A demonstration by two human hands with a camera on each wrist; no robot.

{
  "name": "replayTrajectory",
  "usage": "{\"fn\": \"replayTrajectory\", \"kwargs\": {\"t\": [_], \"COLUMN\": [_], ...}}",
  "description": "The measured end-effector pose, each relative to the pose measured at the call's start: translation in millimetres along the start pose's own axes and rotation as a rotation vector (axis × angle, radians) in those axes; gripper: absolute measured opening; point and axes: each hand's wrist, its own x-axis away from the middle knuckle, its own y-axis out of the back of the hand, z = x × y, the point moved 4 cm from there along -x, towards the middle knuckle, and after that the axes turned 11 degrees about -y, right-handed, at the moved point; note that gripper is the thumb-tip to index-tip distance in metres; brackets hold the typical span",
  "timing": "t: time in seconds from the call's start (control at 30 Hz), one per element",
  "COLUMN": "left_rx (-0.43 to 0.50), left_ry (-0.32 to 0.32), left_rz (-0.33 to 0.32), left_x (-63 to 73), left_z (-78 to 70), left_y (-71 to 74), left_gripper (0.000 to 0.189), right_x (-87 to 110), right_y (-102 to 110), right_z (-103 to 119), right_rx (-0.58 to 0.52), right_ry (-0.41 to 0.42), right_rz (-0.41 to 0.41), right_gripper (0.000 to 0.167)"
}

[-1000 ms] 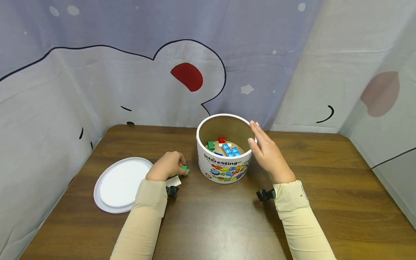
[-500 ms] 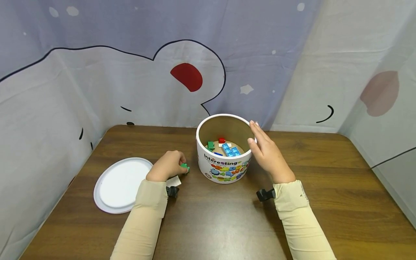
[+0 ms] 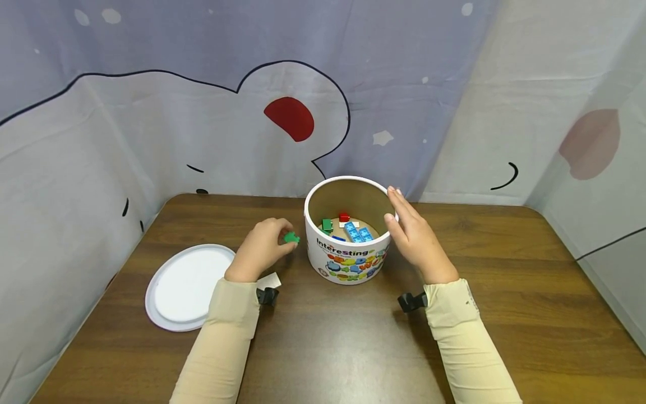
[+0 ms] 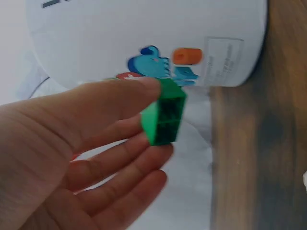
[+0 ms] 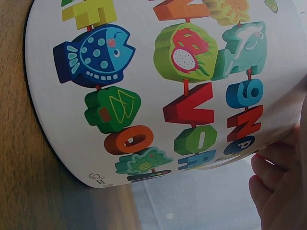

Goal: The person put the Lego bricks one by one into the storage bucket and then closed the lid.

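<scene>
Between thumb and fingers, my left hand [image 3: 262, 247] pinches a green toy building brick [image 3: 291, 238], raised just left of the round bucket [image 3: 348, 269]. In the left wrist view the hollow underside of the brick [image 4: 169, 112] shows, close to the bucket's printed wall. My right hand [image 3: 416, 244] rests with straight fingers against the bucket's right side and rim. Inside the bucket lie light blue bricks [image 3: 355, 232], a green brick [image 3: 327, 225], a red brick [image 3: 344, 217] and a few white and dark blue pieces.
A white round lid [image 3: 187, 286] lies on the wooden table [image 3: 343, 348] at left. A small white flat piece [image 3: 269, 281] sits beside the left wrist, partly covered. Behind the table hangs a printed curtain [image 3: 212, 134].
My left hand has lifted the green brick off the table and shifted it slightly away from me, towards the bucket. The right hand and the bucket stay put.
</scene>
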Motion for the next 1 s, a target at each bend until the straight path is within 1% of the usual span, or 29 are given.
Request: {"fn": "replayTrajectory", "kwargs": {"t": [0.2, 0.33, 0.6, 0.67, 0.73, 0.8, 1.0], "left_rx": [0.025, 0.067, 0.137, 0.149, 0.158, 0.168, 0.177], "left_ry": [-0.057, -0.088, -0.138, -0.149, -0.158, -0.168, -0.209], "left_rz": [-0.135, -0.233, -0.457, -0.504, -0.533, -0.547, -0.543], "left_x": [-0.6, 1.0, 4.5, 4.9, 4.9, 4.5, 0.0], "left_z": [-14.2, -23.2, -38.4, -43.1, -46.9, -50.6, -60.9], "left_y": [11.7, 20.6, 35.3, 37.6, 38.4, 38.0, 30.7], "left_gripper": [0.030, 0.031, 0.030, 0.030, 0.030, 0.030, 0.031], "right_x": [-0.5, -0.4, 0.2, 0.4, 0.8, 0.9, 1.0], "right_y": [-0.5, -0.4, -0.2, 0.6, 1.1, 1.1, -0.2], "right_z": [-1.3, -1.1, -1.4, -0.9, -1.4, -1.5, -0.9], "right_rx": [-0.002, -0.001, 0.002, -0.001, -0.002, -0.001, 0.009], "right_ry": [0.002, 0.001, -0.001, -0.003, -0.005, -0.010, -0.015], "right_rz": [0.001, 0.001, 0.002, 0.002, -0.001, 0.001, 0.013], "right_gripper": [0.060, 0.060, 0.060, 0.060, 0.060, 0.060, 0.059]}}
